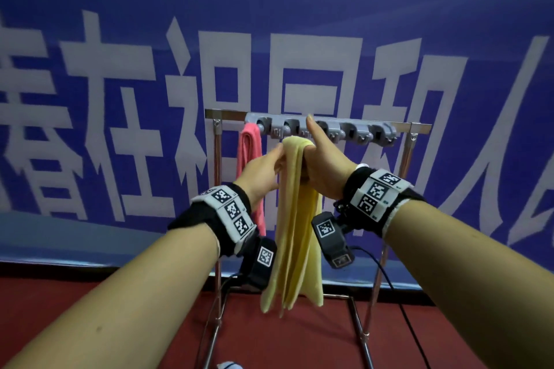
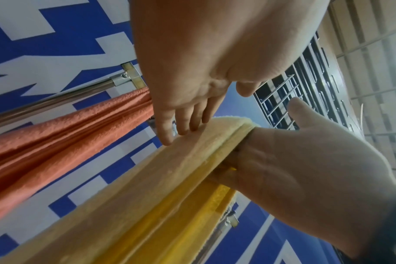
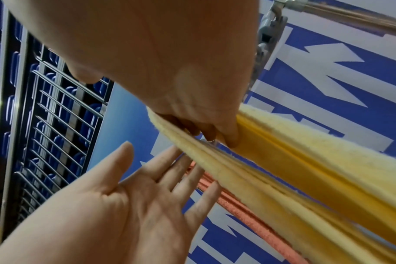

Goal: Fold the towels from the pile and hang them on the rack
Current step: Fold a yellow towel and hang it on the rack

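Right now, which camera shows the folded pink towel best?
Head view: the folded pink towel hangs from the metal rack's leftmost grey holder, partly hidden behind the left hand. Left wrist view shows only its folds close up; right wrist view, a sliver beside the yellow towel.

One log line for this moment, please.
phase: hanging | right hand: yellow towel draped over fingers, near rack | left hand: flat fingers touch it | pink towel: hangs on rack
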`<action>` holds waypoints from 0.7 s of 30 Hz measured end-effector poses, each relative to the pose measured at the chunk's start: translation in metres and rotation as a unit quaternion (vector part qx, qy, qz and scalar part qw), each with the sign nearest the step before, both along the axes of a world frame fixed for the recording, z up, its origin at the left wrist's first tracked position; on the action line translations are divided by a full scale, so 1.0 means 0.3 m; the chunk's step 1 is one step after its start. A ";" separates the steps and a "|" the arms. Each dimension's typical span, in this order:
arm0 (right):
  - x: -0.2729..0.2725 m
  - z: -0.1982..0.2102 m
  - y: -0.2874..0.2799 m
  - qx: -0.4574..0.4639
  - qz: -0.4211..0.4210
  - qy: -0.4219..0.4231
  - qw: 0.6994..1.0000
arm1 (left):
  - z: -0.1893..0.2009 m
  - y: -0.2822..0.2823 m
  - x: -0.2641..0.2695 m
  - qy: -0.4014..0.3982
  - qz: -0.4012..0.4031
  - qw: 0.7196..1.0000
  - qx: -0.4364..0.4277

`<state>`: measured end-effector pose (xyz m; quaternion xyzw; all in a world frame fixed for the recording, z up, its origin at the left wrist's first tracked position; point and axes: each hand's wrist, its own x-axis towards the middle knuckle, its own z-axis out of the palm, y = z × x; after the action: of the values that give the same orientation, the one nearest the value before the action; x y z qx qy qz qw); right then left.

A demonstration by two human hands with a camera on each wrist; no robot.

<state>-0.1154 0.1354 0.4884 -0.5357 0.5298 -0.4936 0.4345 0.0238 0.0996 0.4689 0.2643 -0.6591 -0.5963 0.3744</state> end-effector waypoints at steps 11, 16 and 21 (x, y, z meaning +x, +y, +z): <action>0.013 0.118 -0.249 -0.004 -0.014 0.003 1.000 | 0.170 -0.369 -0.045 -0.053 0.015 0.998 0.015; -0.006 0.141 -0.387 0.006 -0.022 0.018 1.000 | 0.239 -0.487 -0.091 -0.077 0.027 0.997 0.006; -0.021 0.158 -0.478 -0.001 -0.043 0.007 0.999 | 0.236 -0.559 -0.132 -0.051 0.032 0.998 0.007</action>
<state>-0.1218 -0.0080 0.5358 -0.5165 0.5548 -0.5082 0.4088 -0.0159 -0.0682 0.5396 0.3179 -0.6647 -0.5741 0.3571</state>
